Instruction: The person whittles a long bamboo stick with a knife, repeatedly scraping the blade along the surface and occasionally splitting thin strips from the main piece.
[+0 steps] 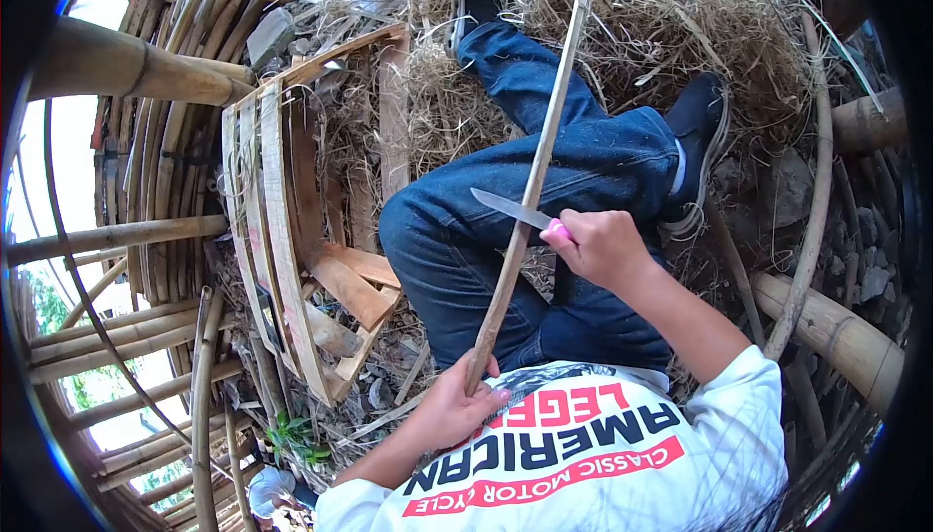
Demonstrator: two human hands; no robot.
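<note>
My left hand [460, 410] is closed round the lower end of a long, thin bamboo strip [544, 148], close to my shirt. The strip slants up and away over my crossed legs in blue jeans [437, 240]. In my right hand [604, 248] is a knife [513, 208] with a pink handle, gripped in the fist. Its blade points left and crosses the strip about halfway along, lying right at its surface.
A wooden crate [275, 226] lies at my left with loose board pieces in it. Dry straw and shavings [661, 17] cover the ground ahead. Bamboo poles [836, 338] run along the right, and a bamboo wall [175, 134] stands on the left. Stones [875, 279] lie at right.
</note>
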